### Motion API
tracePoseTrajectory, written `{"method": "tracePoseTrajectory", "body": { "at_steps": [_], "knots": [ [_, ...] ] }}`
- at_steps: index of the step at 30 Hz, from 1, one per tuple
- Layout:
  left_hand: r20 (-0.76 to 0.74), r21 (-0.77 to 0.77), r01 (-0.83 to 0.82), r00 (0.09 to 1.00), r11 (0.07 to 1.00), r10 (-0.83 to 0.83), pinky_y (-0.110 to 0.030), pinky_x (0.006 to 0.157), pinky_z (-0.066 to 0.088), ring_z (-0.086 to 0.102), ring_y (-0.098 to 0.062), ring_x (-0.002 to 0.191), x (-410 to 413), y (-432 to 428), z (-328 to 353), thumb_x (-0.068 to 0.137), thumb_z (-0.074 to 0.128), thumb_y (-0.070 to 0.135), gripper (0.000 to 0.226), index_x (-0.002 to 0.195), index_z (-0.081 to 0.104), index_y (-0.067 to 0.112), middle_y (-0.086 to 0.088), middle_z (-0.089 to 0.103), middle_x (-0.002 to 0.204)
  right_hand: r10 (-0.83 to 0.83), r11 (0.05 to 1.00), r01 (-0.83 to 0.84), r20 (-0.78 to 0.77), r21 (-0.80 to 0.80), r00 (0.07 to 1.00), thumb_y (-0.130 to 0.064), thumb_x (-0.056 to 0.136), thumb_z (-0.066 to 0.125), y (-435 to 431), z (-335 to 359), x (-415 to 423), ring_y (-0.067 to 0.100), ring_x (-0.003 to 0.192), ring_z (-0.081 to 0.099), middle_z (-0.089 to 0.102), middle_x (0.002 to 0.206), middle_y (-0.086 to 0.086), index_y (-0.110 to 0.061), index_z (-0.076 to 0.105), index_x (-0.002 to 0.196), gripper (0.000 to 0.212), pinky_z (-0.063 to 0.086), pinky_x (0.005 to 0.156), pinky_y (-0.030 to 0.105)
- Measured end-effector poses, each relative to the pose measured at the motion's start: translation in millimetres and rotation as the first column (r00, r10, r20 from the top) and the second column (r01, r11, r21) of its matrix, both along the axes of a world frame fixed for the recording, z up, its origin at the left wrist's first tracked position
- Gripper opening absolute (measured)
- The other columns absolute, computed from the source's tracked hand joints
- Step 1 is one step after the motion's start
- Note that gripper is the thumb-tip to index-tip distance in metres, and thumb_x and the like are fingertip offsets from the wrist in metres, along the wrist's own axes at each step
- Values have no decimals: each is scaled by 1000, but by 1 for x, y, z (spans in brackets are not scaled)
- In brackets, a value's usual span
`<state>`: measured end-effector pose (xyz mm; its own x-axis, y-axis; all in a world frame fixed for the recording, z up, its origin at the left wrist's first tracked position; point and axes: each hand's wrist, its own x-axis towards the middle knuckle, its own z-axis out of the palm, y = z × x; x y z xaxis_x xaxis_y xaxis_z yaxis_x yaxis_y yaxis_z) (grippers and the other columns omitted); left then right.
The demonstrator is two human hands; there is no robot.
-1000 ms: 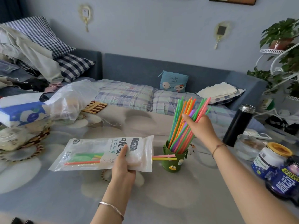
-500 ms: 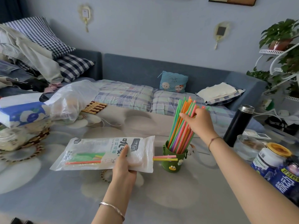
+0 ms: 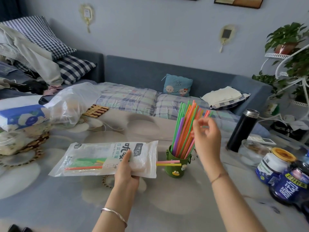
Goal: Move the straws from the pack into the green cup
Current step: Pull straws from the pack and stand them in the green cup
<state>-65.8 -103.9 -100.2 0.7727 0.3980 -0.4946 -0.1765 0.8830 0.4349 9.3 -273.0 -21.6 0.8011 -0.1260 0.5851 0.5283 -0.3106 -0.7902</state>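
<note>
While a glossy, flower-patterned table [image 3: 66, 206] fills the near ground and a blue sofa [image 3: 150, 72] with checked bedding runs along the wall behind it, the left hand [image 3: 127, 169] grips the straw pack [image 3: 93, 158], thumb on its printed face and fingers curled beneath. The pack lies nearly flat, its long axis running left to right. Its open mouth is just right of the thumb, and two straws [image 3: 168, 163], pink and yellow, poke out of it level, their tips crossing the front of the green cup [image 3: 175, 169]. More straws lie inside the pack, left of the thumb.

The cup stands upright on the table, below and just left of the right hand [image 3: 207, 139], whose fingers are loosely curled, a little blurred, and grasp nothing. The bundle of straws [image 3: 184, 129] in the cup stands on end, fanning upward and leaning right, its upper part just left of and behind those fingertips.

Right of that hand a black flask [image 3: 240, 131], a glass dish [image 3: 250, 151] and jars [image 3: 274, 164] crowd the table edge. The widest open stretch of table lies on the near side of both wrists.
</note>
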Motion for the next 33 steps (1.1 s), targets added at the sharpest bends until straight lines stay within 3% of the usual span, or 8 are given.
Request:
{"method": "tracePoseTrajectory", "body": {
  "at_steps": [4,7,10,13,16,22,27,33],
  "knots": [
    [-4,32,-44,999,999,44,-40,96,50,66,-22,103,1,-1,0,89,65,12,46,134,55,10,-8,64,131,118,963,-48,-254,265,960,-17,95,47,22,-57,-32,21,68,62,64,79,10,-16,59,77,22,51,68,37],
    [-19,114,-106,994,988,108,-44,102,49,67,-22,103,0,-4,0,86,69,13,37,122,60,10,-6,69,119,327,856,-25,-503,517,800,-23,99,37,37,-81,-40,23,76,63,64,86,11,-10,61,80,34,50,69,33],
    [-39,352,-168,980,921,193,-37,92,55,68,-17,91,-3,-9,2,79,77,17,30,106,62,16,-2,69,102,641,541,103,-489,835,592,-25,100,36,47,-92,-50,24,79,61,63,85,13,-6,60,81,36,50,78,34],
    [18,574,-143,987,806,162,-16,59,55,71,-2,71,-5,-14,5,74,81,23,18,87,68,21,8,75,85,732,405,225,-461,886,501,-25,97,44,52,-94,-59,28,92,60,63,92,15,-4,61,87,28,43,99,41],
    [62,683,-93,996,724,68,-12,52,52,72,1,70,-6,-20,8,72,83,23,18,85,72,24,13,78,76,770,332,274,-427,903,475,-26,96,46,58,-91,-63,29,88,60,63,95,15,-6,62,95,26,47,93,42],
    [58,633,-103,995,768,86,-17,61,54,72,-2,78,-4,-13,7,72,83,26,20,88,71,27,15,77,78,697,469,240,-523,850,491,-22,95,50,64,-94,-68,32,102,61,63,107,16,-9,56,114,24,50,82,41],
    [46,438,-140,990,888,134,-38,92,54,68,-19,100,-2,0,3,78,78,19,37,113,66,16,-1,73,109,394,883,-157,-514,443,762,-25,96,46,60,-100,-64,7,52,53,59,68,3,-12,59,92,19,41,48,20],
    [48,235,-41,998,971,31,-46,105,47,63,-25,117,1,11,0,87,68,17,46,132,59,11,-8,67,127,387,910,-288,-364,298,847,-22,88,61,46,-90,-56,3,40,42,50,49,-9,-15,57,73,17,34,40,15]
  ]
}}
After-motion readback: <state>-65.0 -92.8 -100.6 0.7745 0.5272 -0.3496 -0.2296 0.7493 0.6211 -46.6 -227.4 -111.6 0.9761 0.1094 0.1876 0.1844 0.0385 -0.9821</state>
